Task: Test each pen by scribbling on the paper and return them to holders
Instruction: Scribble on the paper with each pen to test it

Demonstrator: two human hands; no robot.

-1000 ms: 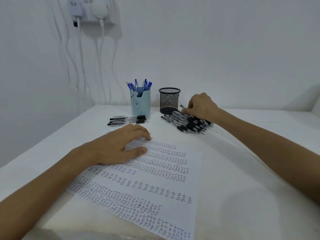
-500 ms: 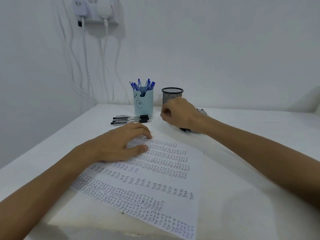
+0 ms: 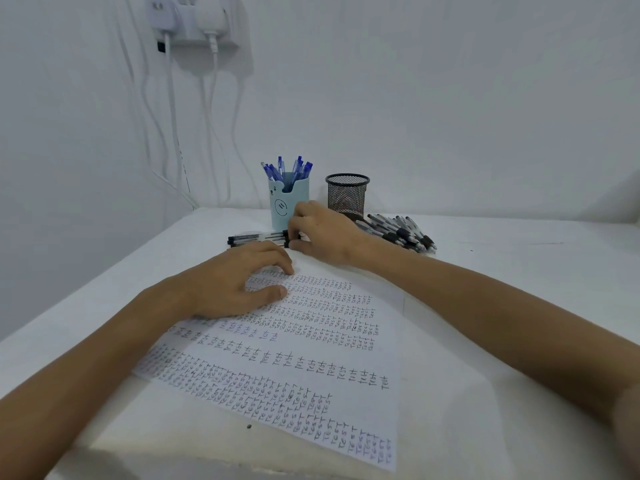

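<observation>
Right-hand fingers (image 3: 293,233): curled narrow over the near ends of the short row of black pens (image 3: 256,238), thumb underneath. They touch the pens, but I can't tell whether one pen is actually pinched. The right hand (image 3: 325,233) sits just in front of the blue holder (image 3: 294,199).

Left hand (image 3: 235,282): fingers spread and lightly bent, tips and thumb pressing the top-left of the paper (image 3: 311,358). It holds nothing. Probably it's pinning the sheet so it doesn't slide under a scribble.

The paper lies skewed on the bench (image 3: 485,341), mostly filled with rows of "test", so free space is limited.

Pens are sorted by colour, I'd guess. Blue pens (image 3: 287,168) stand upright in the blue holder. The mesh holder (image 3: 347,195) beside it looks empty, so it's likely meant for the black ones. A large pile of black pens (image 3: 401,232) lies just right of the mesh holder, within right-hand reach.

The short row lies apart from the pile, likely to keep tested and untested pens separate; which is which, I can't tell.

Judgement: the black batch is barely started.
</observation>
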